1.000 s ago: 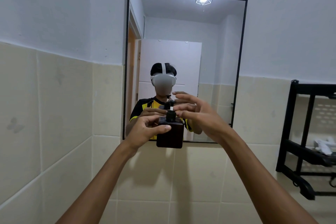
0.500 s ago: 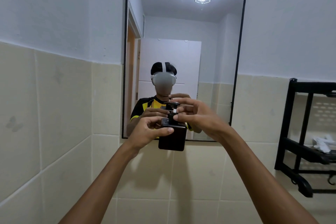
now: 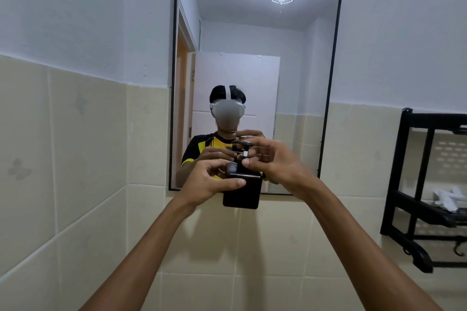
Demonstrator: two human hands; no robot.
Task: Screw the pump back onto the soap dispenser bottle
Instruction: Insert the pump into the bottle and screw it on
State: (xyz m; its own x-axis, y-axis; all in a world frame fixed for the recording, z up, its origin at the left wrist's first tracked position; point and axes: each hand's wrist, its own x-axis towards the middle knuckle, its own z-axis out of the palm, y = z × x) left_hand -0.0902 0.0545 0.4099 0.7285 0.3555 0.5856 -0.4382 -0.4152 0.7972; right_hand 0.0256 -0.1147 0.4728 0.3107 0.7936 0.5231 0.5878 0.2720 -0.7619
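A dark square soap dispenser bottle (image 3: 243,193) is held up in the air in front of the mirror. My left hand (image 3: 211,180) wraps its left side, thumb across the front near the top. A black pump (image 3: 242,148) with a short white stem stands upright on the bottle's neck. My right hand (image 3: 271,159) pinches the pump's collar at the neck with thumb and fingertips, while the other fingers curl behind the pump head. The neck thread is hidden by my fingers.
A black-framed mirror (image 3: 331,83) hangs on the wall straight ahead and reflects a person with the same bottle. Beige tiles (image 3: 88,146) cover the lower wall. A black metal rack (image 3: 414,184) holding small white items juts out at the right.
My right hand's fingers have closed from spread above the pump down onto its collar. The bottle and both hands have stayed at about the same height, shifting slightly.
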